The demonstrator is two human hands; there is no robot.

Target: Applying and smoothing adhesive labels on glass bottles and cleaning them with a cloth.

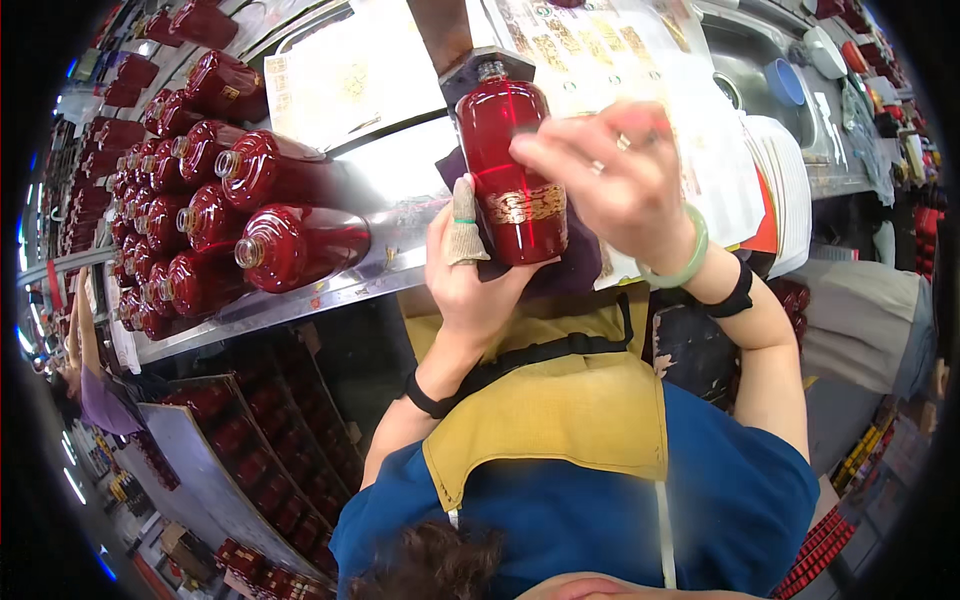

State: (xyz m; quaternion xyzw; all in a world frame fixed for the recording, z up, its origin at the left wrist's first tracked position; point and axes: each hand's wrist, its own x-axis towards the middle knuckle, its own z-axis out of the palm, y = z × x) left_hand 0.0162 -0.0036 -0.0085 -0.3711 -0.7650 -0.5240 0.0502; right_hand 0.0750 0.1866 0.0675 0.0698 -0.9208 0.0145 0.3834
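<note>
A red glass bottle lies with its clear threaded neck against a dark metal stop, its base towards me. Gold ornament wraps its lower part, and thin bright red lines cross on the glass. My left hand is closed round the bottle's base and left side; beige cloth covers one of its digits. My right hand hangs over the bottle's right side, with one finger stretched towards the glass. Motion smears its fingers, so I cannot tell whether they touch the bottle or hold anything.
Several red bottles lie stacked on the left of the bench. Sheets with gold designs lie beyond the bottle, beside a pale sheet. At the right are a stack of white sheets and a metal sink with a blue bowl.
</note>
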